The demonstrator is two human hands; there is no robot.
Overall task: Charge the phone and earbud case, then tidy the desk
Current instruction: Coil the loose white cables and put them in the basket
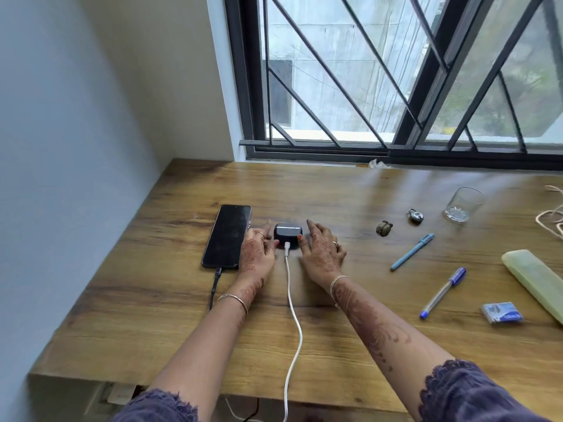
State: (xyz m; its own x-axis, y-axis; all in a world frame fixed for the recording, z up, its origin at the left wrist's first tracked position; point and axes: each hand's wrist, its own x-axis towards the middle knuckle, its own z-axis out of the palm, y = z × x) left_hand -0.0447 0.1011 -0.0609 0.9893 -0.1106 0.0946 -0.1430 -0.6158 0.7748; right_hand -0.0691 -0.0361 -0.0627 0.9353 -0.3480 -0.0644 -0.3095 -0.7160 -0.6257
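Left hand [257, 254] and right hand [323, 254] flank earbud case [288, 233], fingers [313, 231] spread, thumbs touching it; a careless nudge could unseat white cable [292, 315].

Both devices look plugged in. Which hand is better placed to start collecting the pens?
Right. The right hand lies between the earbud case and the blue pen and purple pen; the left hand sits beside the phone, farther off.

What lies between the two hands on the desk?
The dark rounded earbud case, with a white cable plugged in, between the left hand and right hand; head view.
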